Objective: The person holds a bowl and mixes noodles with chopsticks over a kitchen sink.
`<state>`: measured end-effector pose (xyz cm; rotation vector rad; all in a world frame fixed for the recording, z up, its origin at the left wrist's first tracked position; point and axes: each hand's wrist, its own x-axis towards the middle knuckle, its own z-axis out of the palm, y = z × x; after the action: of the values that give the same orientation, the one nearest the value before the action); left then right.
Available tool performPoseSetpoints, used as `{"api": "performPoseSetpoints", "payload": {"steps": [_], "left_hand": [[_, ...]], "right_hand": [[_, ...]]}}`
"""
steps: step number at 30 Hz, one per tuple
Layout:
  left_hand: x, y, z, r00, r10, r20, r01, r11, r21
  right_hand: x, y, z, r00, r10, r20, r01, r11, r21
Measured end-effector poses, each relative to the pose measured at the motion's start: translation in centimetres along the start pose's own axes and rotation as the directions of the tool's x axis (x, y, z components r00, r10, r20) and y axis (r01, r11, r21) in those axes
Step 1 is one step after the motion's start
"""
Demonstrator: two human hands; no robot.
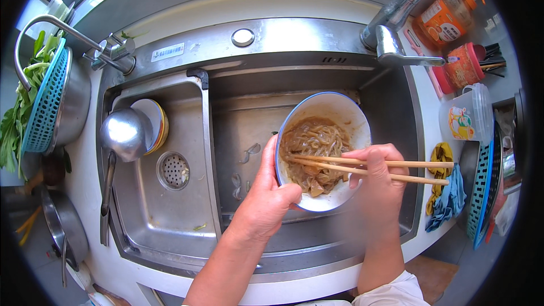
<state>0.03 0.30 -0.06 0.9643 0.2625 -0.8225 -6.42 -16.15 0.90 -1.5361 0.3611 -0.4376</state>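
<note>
My left hand (pixel 267 197) grips the near left rim of a white bowl (pixel 355 112) with a blue edge, its thumb over the rim. The bowl is tilted towards me above the right basin of a steel sink (pixel 238 123). Brown, glossy noodles (pixel 318 144) fill its lower part. Between the fingers of my right hand (pixel 380 174) is a pair of wooden chopsticks (pixel 408 164). Their tips reach into the noodles at the bowl's left side, and their thick ends point right. Part of my right wrist is blurred.
A steel ladle (pixel 124 134) lies over stacked bowls (pixel 153 125) in the left basin, near a drain strainer (pixel 173 171). Leafy greens in a blue colander (pixel 46 97) stand far left. Along the right are a soap bottle (pixel 442 21), a plastic container (pixel 465 112) and cloths (pixel 446 199).
</note>
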Motion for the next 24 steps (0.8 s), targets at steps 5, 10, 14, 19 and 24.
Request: {"api": "performPoseSetpoints", "payload": {"steps": [5, 10, 14, 19, 24], "left_hand": [[0.1, -0.1, -0.3, 0.998, 0.024, 0.065, -0.028, 0.998, 0.061], [0.1, -0.2, -0.4, 0.998, 0.027, 0.047, -0.031, 0.996, 0.078], [0.1, -0.3, -0.1, 0.998, 0.032, 0.06, -0.036, 0.997, 0.071], [-0.1, 0.4, 0.4, 1.0, 0.019, -0.006, -0.019, 1.0, 0.011], [-0.3, 0.8, 0.4, 1.0, 0.015, -0.017, -0.015, 1.0, 0.012]], "right_hand": [[0.6, -0.3, -1.4, 0.989, -0.046, -0.143, 0.051, 0.998, 0.034], [-0.1, -0.1, 0.1, 1.0, 0.023, -0.007, -0.024, 1.0, -0.008], [-0.2, 0.1, 0.7, 0.999, 0.013, -0.033, -0.014, 1.0, -0.013], [0.2, 0.4, -0.1, 0.992, 0.03, -0.126, -0.015, 0.993, 0.116], [1.1, 0.2, -1.9, 0.985, 0.079, -0.154, -0.049, 0.98, 0.191]]}}
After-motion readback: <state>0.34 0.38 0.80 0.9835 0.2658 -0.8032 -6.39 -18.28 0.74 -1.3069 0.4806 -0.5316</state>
